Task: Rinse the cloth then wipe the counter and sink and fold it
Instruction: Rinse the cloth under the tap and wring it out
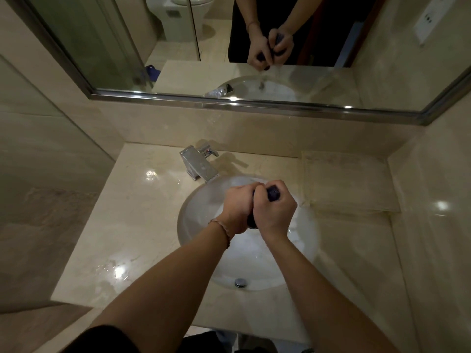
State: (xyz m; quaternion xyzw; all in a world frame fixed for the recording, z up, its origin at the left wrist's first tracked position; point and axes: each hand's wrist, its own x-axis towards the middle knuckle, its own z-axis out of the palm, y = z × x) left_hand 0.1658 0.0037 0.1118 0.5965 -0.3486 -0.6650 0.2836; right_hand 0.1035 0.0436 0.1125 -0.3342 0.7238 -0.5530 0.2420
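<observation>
Single head-worn wide-angle view, looking forward and steeply down over the person's forearms onto the sink (193, 225) and the surrounding tabletop (132, 225), close in. Upper frame takes in the wall mirror (331, 80), facing back at the camera side. Straight edges bow toward the frame borders.

The glossy beige stone surface (132, 225) spreads around the white sink (193, 212) set into it below my fingers (244, 189). A chrome faucet (200, 165) stands just beyond them, to their left.

Faucet (200, 164) behind sink (193, 225)
</observation>
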